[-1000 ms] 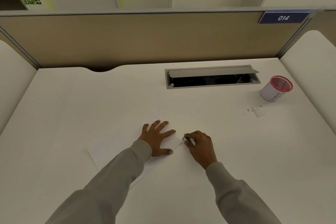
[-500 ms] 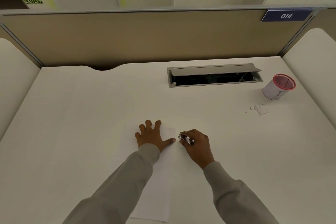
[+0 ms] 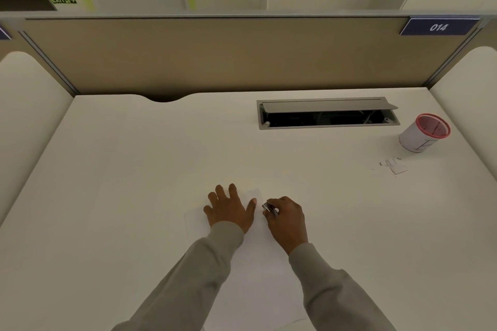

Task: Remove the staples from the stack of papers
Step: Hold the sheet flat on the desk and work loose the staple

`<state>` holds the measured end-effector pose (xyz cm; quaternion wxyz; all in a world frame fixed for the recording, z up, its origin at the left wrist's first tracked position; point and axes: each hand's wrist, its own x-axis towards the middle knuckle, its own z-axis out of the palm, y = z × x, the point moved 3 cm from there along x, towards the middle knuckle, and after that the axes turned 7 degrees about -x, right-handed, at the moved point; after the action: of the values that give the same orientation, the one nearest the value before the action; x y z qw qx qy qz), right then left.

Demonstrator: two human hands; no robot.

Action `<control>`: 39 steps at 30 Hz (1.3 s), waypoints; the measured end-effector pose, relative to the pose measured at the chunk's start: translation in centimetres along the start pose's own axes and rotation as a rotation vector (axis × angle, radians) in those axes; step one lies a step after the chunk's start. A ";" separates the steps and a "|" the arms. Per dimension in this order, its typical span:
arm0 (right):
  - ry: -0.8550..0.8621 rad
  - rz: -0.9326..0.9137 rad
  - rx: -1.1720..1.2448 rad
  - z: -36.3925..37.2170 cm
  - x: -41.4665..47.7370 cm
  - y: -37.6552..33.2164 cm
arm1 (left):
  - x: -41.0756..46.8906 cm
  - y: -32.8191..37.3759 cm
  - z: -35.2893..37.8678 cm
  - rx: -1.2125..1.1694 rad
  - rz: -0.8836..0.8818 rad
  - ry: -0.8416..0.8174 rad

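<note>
Finding: within the last second my left hand (image 3: 231, 208) has swung the white stack of papers (image 3: 255, 271) from a slant to lengthwise toward me. Its far right corner now lies just beside the small metal staple remover (image 3: 269, 208).

Left hand spread flat, pressing the sheets. Right hand (image 3: 287, 220) pinches the tool.

Judgement: corner staple is next.

White table (image 3: 134, 169). Red-rimmed white cup (image 3: 423, 134) and paper scraps (image 3: 394, 166) far right. Beige partition (image 3: 215, 56) behind.

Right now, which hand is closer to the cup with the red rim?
Right. The right hand sits nearer the person and left of the cup. The left hand lies flat on the papers, even farther left.
</note>
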<state>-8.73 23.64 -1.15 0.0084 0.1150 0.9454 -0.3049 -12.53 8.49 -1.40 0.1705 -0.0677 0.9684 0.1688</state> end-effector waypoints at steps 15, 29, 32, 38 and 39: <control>0.034 0.028 -0.080 2.6 0.0 -2.3 | 0.9 -3.7 3.2 0.121 0.353 -0.267; 0.077 0.112 -0.060 3.7 1.1 -3.1 | 1.0 -3.7 3.3 0.143 0.350 -0.296; 0.066 0.098 -0.066 3.9 1.3 -3.2 | 1.0 -3.7 3.3 0.145 0.349 -0.301; 0.066 0.103 -0.045 3.7 1.7 -2.8 | 1.1 -3.7 3.4 0.141 0.351 -0.295; 0.069 0.124 -0.033 3.8 1.7 -2.8 | 1.1 -3.7 3.3 0.139 0.352 -0.297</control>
<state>-11.24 19.56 -2.76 -0.0037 0.1836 0.9411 -0.2841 -11.79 6.09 -5.86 0.2835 0.1394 0.9389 0.1368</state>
